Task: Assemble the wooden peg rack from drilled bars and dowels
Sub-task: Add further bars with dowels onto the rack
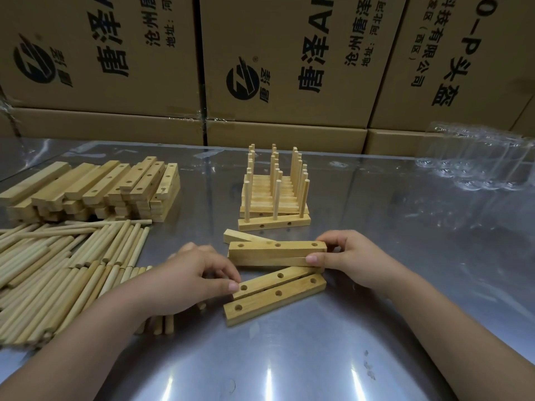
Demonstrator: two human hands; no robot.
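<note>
Several drilled wooden bars lie in front of me on the metal table [289, 357]. My right hand [350, 259] pinches the right end of a three-hole bar [276, 251] standing on its edge. My left hand [191, 276] touches the left end of a slanted bar [272, 282] with thumb and fingertips. A third bar [272, 299] lies just in front of it, and a fourth [244, 236] pokes out behind. Finished peg racks [273, 195] stand stacked farther back.
A heap of loose dowels [66, 270] covers the table's left side, partly under my left forearm. Behind it sits a stack of drilled bars [95, 189]. Clear plastic packaging [477, 166] lies at the back right. Cardboard boxes [283, 59] wall off the far edge.
</note>
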